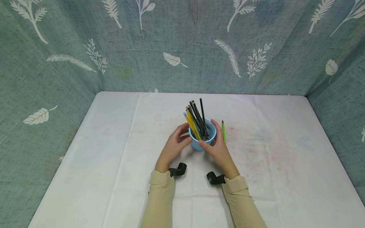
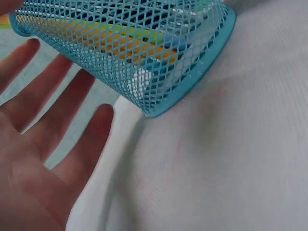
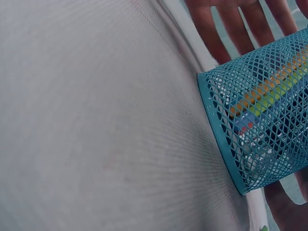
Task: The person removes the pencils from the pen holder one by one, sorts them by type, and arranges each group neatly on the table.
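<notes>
A light blue mesh pencil cup [image 1: 197, 145] stands between both hands near the middle of the table. Several black pencils [image 1: 201, 118], yellow pencils [image 1: 192, 125] and a blue-ended one lean leftward out of it. The left hand [image 1: 174, 144] holds the cup's left side, thumb at the rim; its little finger sits apart from the mesh in the left wrist view. On the other side the right hand [image 1: 219, 148] grips the cup, thumb in front and fingers behind. Through the mesh [image 3: 269, 120], orange, green and blue pencil parts show. Whether the base touches the cloth, I cannot tell.
A green pencil [image 1: 223, 132] with a dark tip lies on the white tablecloth [image 1: 285, 164], just right of the right hand. Grey-green curtains [image 1: 194, 76] with white leaf prints border the table's back and sides. Each wrist wears a black camera [image 1: 178, 170].
</notes>
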Tool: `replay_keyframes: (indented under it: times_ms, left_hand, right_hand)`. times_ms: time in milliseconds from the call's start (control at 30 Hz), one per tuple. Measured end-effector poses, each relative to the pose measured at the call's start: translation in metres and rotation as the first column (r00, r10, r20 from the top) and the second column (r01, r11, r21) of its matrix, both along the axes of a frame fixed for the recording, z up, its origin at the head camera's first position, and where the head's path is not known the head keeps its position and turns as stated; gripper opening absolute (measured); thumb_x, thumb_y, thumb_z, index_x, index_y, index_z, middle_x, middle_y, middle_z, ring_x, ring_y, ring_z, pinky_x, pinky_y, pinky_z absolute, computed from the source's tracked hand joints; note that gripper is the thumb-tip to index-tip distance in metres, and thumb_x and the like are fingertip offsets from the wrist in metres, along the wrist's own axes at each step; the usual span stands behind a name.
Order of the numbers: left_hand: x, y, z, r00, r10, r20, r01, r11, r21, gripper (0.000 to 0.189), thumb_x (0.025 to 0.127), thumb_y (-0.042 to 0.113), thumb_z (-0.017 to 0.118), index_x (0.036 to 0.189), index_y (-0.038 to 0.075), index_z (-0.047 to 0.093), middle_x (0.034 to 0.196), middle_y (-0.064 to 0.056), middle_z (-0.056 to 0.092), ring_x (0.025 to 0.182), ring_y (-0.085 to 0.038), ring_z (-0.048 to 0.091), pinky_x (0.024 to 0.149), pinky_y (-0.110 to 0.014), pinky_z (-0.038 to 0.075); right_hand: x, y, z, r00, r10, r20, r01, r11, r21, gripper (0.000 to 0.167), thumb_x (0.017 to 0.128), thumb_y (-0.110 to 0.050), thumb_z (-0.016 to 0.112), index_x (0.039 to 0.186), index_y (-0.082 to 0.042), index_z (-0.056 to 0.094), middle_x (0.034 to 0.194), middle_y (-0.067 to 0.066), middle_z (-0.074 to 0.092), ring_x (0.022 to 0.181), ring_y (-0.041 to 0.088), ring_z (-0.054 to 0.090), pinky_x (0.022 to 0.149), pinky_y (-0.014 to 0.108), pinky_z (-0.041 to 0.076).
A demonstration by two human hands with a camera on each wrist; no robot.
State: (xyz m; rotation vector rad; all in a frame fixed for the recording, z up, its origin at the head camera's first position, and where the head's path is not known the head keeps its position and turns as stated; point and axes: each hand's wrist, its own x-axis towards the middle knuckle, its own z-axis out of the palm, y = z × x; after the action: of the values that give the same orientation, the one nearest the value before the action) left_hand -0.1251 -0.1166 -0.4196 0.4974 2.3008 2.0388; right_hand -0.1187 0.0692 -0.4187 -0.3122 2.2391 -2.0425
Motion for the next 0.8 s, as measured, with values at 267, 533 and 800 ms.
replay_keyframes:
  times_ms: [267,533,800]
  left_hand:
    - [-0.002,0.004,0.004,0.981,0.192,-0.009,-0.192,0.981,-0.007,0.028,0.092,0.014,0.050,0.119,0.009,0.054,0.114,-0.003,0.057,0.106,-0.015,0.052,0.088,-0.034,0.042]
    - [0.000,0.006,0.016,0.953,0.301,-0.020,-0.296,0.945,0.140,0.020,0.092,0.016,0.050,0.100,-0.001,0.058,0.093,-0.012,0.061,0.087,-0.023,0.059,0.079,-0.036,0.047]
    - [0.006,0.007,0.033,0.940,0.336,-0.055,-0.318,0.923,0.217,0.018,0.093,0.016,0.049,0.092,-0.001,0.057,0.083,-0.015,0.059,0.071,-0.028,0.057,0.068,-0.037,0.050]
  right_hand:
    - [0.000,0.000,0.000,1.000,-0.013,0.015,0.012,1.000,0.017,0.084,0.079,-0.023,0.068,0.142,-0.029,0.012,0.142,0.004,0.023,0.130,0.025,0.023,0.100,0.049,0.023]
    - [-0.001,0.000,0.001,0.998,-0.037,0.042,0.035,0.999,0.035,0.084,0.077,-0.026,0.070,0.139,-0.038,0.015,0.141,0.002,0.025,0.129,0.023,0.025,0.100,0.047,0.025]
    - [0.000,-0.001,0.005,0.999,-0.037,0.036,0.036,0.998,0.044,0.084,0.078,-0.023,0.069,0.140,-0.033,0.014,0.142,0.004,0.024,0.129,0.024,0.024,0.101,0.049,0.023]
